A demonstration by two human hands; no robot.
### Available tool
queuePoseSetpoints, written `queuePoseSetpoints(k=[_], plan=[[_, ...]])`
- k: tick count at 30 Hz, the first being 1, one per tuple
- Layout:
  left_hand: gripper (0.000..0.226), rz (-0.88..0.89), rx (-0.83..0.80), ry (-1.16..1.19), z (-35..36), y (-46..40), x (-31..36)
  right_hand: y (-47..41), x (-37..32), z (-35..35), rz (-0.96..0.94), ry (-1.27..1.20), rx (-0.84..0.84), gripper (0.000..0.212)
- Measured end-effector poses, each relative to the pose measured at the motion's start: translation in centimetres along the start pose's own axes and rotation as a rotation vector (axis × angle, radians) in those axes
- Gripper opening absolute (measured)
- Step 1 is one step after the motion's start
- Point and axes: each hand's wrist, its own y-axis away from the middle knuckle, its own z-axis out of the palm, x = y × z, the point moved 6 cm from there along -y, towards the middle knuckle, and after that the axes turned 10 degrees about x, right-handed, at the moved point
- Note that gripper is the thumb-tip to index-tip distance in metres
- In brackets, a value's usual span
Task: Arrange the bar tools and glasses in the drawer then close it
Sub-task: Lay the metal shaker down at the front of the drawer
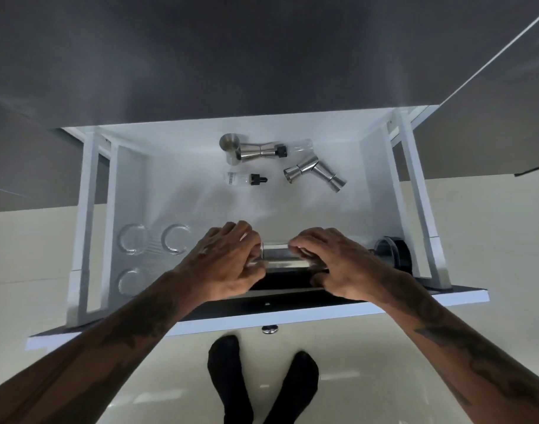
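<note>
A white drawer point(375, 185) is pulled wide open below me. My left hand point(228, 258) and my right hand point(332, 261) both grip a shiny metal cylinder point(280, 260) lying crosswise near the drawer's front, fingers curled over its ends. Three clear glasses point(133, 247) point(176, 247) point(130, 281) stand upright at the front left. At the back lie steel jiggers point(254, 149) point(315, 174) and two small clear dropper bottles point(245, 178) point(297, 147). A dark round lidded container point(395, 249) sits at the front right.
The drawer's dark front panel point(292, 304) with a metal knob point(269, 329) is nearest me. Grey cabinet fronts point(231, 56) rise behind the drawer. My two feet in black socks point(262, 381) stand on the pale glossy floor below.
</note>
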Motion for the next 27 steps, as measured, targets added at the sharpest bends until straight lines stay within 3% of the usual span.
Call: queuePoseSetpoints(k=[3,5,7,8,10,12,18,21,27], plan=[[0.047,-0.022,0.024,0.007,0.8,0.6,1.1,0.7,-0.6,-0.4,-0.044,-0.046,0.000,0.052],[0.045,-0.032,0.035,-0.007,1.1,1.0,1.3,1.1,0.0,-2.2,-0.038,-0.068,0.136,0.040],[0.042,-0.083,0.044,0.023,1.1,0.9,1.1,1.8,2.3,-4.2,0.057,0.003,0.239,0.050],[0.040,-0.105,0.047,0.043,1.1,0.8,0.9,2.3,3.9,-4.7,0.131,0.063,0.194,0.062],[0.039,-0.133,0.046,0.074,1.1,0.4,0.9,3.7,7.0,-4.4,0.270,0.212,-0.056,0.087],[0.037,-0.163,0.054,0.120,1.2,0.0,0.9,4.6,8.3,-3.9,0.274,0.311,-0.200,0.098],[0.031,-0.232,0.025,0.142,1.1,-1.8,0.5,3.7,7.8,-5.2,0.236,0.205,-0.128,0.092],[0.028,-0.237,0.024,0.137,1.6,-1.9,1.2,3.3,7.1,-6.6,0.218,0.268,-0.122,0.091],[0.024,-0.251,0.112,0.180,1.6,-1.5,1.2,2.8,5.4,-7.7,0.326,0.331,-0.205,0.094]])
